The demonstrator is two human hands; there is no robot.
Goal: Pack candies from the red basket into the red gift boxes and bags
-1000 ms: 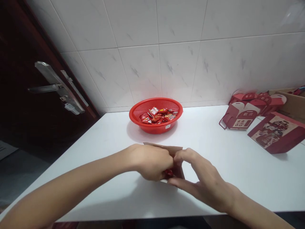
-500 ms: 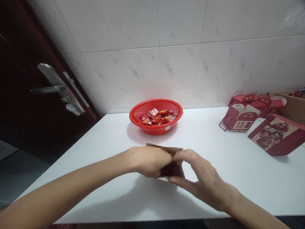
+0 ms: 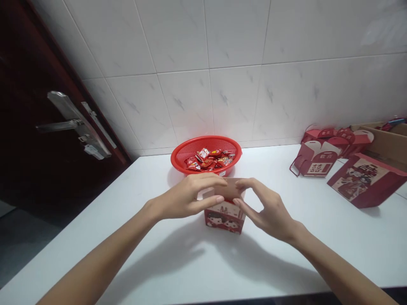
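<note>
A small red and cream paper gift box with printed cartoon figures stands upright on the white table, its top open and its flaps raised. My left hand is over the box's left side with nothing in it, its thumb and fingers apart across the opening. At the right side of the opening is my right hand, thumb toward the front edge and fingertips by the back flap, spread apart. Whether the fingertips press on the card is hard to see. The inside of the box is mostly hidden.
Behind the box stands a red plastic basket holding several red-wrapped packets. To the right are a red gift box with a handle, a larger red printed box and a cardboard carton. Tiled wall behind; door at left.
My left hand has come up out of the box and its fingers have spread. The box's printed front now shows, nearer the basket. My right hand remains at the right side of the opening.
</note>
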